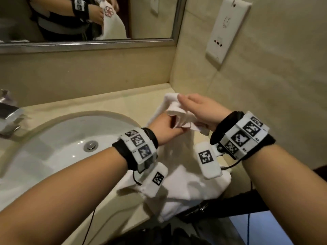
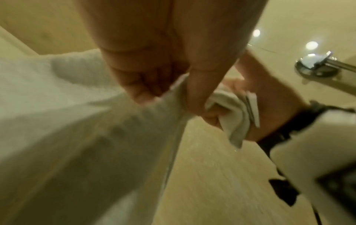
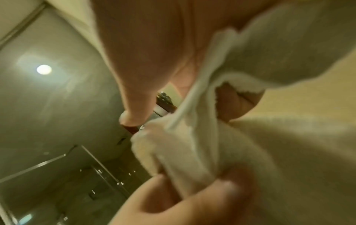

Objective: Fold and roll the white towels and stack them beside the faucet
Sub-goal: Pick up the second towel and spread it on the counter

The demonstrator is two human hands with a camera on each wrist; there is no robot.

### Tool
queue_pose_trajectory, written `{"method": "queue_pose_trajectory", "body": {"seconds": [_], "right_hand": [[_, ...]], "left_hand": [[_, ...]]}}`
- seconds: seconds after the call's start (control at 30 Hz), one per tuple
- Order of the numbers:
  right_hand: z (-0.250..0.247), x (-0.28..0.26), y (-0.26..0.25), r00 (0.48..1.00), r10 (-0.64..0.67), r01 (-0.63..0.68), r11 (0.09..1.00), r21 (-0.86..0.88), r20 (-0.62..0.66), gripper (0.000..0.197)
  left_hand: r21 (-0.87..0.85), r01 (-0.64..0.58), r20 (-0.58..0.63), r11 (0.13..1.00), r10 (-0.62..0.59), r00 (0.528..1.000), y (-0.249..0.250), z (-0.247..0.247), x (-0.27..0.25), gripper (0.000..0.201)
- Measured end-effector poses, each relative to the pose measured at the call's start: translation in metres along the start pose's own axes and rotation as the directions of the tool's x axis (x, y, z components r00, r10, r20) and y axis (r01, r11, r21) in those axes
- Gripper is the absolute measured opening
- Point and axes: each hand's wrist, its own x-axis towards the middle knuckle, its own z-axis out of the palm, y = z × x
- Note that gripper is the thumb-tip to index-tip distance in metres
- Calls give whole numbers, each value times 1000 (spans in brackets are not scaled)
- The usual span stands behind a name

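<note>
Your left hand [image 1: 165, 129] and right hand [image 1: 200, 110] both pinch one bunched edge of a white towel [image 1: 184, 175], which hangs over the counter [image 1: 109, 101] right of the sink [image 1: 58, 138].

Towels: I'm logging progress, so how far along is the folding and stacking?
Early. Done: nothing visible; no rolled towel shows by the faucet. In hand: the left hand and right hand both grip one bunched white towel, which hangs over the counter edge right of the sink. Left: folding, rolling and stacking.
</note>
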Motion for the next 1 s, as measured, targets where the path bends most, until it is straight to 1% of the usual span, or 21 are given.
{"method": "queue_pose_trajectory", "body": {"seconds": [0.07,0.1,0.17,0.23,0.3,0.33,0.37,0.43,0.47,0.5,0.53,0.6,0.63,0.7,0.77,0.8,0.83,0.87,0.9,0.93,1.0], "right_hand": [[-10,0,0,999,-21,18,996,-85,-28,32],[-16,0,1,999,-26,20,988,-152,-38,29],[-34,1,5,998,-33,12,940,-342,-54,27],[-49,4,11,994,32,-80,863,-498,-104,25],[-57,10,20,979,54,-172,743,-647,-198,30],[-58,9,24,977,35,-175,689,-704,-209,36],[-53,8,26,982,0,-138,677,-723,-187,48],[-32,12,23,988,-107,17,786,-618,-109,76],[-18,17,22,984,-157,87,835,-543,-84,78],[-4,26,26,980,-187,133,859,-494,-62,72],[7,35,33,983,-175,127,867,-481,-55,61],[17,53,52,992,-91,31,851,-525,-87,37],[17,59,64,993,-27,-41,827,-561,-112,29],[10,68,89,989,95,-149,743,-652,-117,22],[4,78,105,978,197,-183,662,-726,-67,25],[0,83,109,973,225,-193,653,-732,-55,26],[-5,89,109,971,233,-196,654,-731,-51,27],[-11,94,105,971,230,-201,654,-729,-62,27],[-19,101,98,974,211,-208,659,-723,-88,27],[-29,109,89,975,169,-221,675,-704,-143,26],[-51,125,63,961,39,-206,760,-617,-274,25]], "left_hand": [[39,12,123,999,-17,992,-4,-14,8,36],[98,1,180,995,-18,984,-6,-22,11,34],[215,-38,255,976,-18,967,-11,-42,19,19],[231,-9,239,973,-48,970,-14,-61,25,25],[165,25,165,986,-53,985,-16,-78,32,34],[137,15,147,990,-36,988,-14,-82,33,35],[142,-4,139,990,-15,990,-10,-83,35,35],[204,-92,145,975,63,987,-3,-86,43,34],[231,-133,155,964,98,983,1,-86,46,33],[257,-161,164,953,121,979,5,-87,50,33],[272,-174,171,946,130,977,8,-87,53,32],[290,-165,168,943,120,978,8,-94,55,19],[298,-144,166,944,97,981,8,-101,53,9],[312,-72,127,947,33,991,-2,-116,49,18],[316,21,60,949,-42,997,-15,-130,41,19],[324,62,54,944,-84,995,-23,-136,38,16],[353,109,57,929,-137,989,-31,-142,35,17],[412,166,62,896,-209,976,-40,-146,31,26],[496,232,53,837,-296,954,-50,-149,28,34],[581,290,30,760,-376,926,-61,-153,24,36],[658,396,-58,640,-482,874,-81,-164,15,29]]}}
